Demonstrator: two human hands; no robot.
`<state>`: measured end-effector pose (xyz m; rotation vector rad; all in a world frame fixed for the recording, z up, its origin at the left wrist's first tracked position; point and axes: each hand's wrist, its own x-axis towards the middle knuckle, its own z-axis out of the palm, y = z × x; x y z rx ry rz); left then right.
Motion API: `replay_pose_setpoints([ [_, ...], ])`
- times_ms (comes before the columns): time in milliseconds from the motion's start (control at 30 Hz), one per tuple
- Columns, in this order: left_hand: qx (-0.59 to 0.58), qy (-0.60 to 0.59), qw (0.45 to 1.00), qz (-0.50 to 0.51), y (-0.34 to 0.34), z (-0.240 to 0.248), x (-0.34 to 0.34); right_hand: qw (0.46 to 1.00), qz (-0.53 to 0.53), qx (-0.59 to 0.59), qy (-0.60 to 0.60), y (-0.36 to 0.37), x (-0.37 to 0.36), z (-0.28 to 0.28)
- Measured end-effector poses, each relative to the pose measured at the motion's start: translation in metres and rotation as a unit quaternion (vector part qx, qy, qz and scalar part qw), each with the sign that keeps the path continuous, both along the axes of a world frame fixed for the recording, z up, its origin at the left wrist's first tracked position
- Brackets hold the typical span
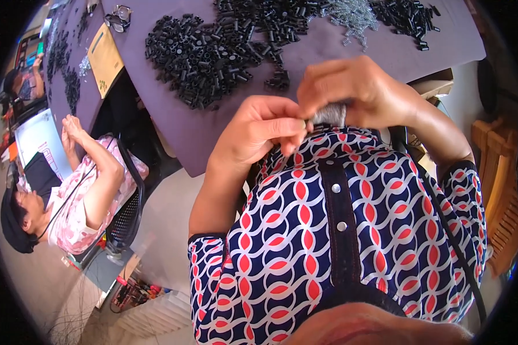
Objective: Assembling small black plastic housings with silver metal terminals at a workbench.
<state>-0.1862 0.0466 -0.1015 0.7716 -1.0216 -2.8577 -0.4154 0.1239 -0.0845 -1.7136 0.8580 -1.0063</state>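
The patterned shirt (296, 230) lies nearest the camera, with a co-worker's pink-and-white top (86, 204) at far left. Rightward, short black tubes (193, 63) lie heaped on the purple table (181, 129), beyond the left hand (256, 129), whose fingertips bend toward its thumb, on what I cannot tell. Just beside it, the blurred right hand (354, 89) curls inward, its grip unclear, nearer some clear small pieces (351, 18).

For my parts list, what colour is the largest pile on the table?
The largest pile is black; the head view shows it best.
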Motion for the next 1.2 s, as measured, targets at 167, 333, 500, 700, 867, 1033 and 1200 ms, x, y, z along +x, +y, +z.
replay_pose_setpoints([
  [167,-0.173,-0.088,0.977,0.082,0.004,0.007,-0.003,0.967,-0.058,0.188,-0.160,0.006,-0.004,-0.020],
  [333,-0.251,-0.124,0.958,0.068,0.008,0.008,-0.004,0.990,-0.098,0.014,0.099,0.006,-0.009,-0.020],
  [500,-0.299,-0.142,0.943,0.039,0.010,0.010,-0.007,0.970,-0.044,-0.077,0.224,-0.003,-0.003,-0.014],
  [700,-0.330,-0.130,0.934,0.039,0.014,0.011,-0.009,0.974,-0.025,-0.072,0.214,0.000,-0.001,-0.027],
  [867,-0.072,-0.075,0.994,-0.022,-0.005,-0.001,-0.002,0.976,-0.005,-0.113,0.185,0.001,0.002,-0.022],
  [1033,-0.174,-0.081,0.981,0.009,0.006,0.003,-0.007,0.979,-0.007,-0.107,0.175,0.001,0.000,-0.025],
  [1200,-0.400,-0.095,0.909,0.074,0.020,0.000,-0.014,0.978,-0.074,-0.055,0.186,0.005,0.002,-0.033],
])
